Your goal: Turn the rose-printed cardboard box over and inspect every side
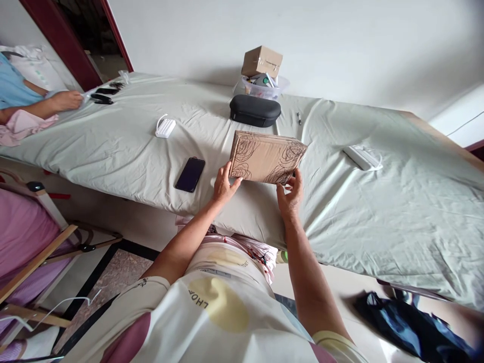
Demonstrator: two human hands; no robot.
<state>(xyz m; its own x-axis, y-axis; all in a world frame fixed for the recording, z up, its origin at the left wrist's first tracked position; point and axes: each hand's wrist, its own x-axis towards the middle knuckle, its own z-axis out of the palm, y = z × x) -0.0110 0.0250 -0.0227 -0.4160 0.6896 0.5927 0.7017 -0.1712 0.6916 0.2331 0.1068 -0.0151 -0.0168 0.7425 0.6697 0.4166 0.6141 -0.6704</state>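
A flat brown cardboard box (266,157) with dark scribbled swirls at its corners is tilted up toward me above the cloth-covered table. My left hand (224,185) grips its lower left corner, thumb on the front face. At the lower right corner, my right hand (291,195) holds the box with thumb and fingers, partly behind its edge. A dark smartphone (190,175) lies on the cloth to the left of my left hand. Just behind the cardboard box sits a black zippered hard case (255,110).
A clear plastic tub (260,89) of small items stands by the wall with a carton (262,61) on it. White power strips (165,128) lie left and right (363,158). Another person's hand (68,100) is at the far left. A folding chair (45,242) stands lower left.
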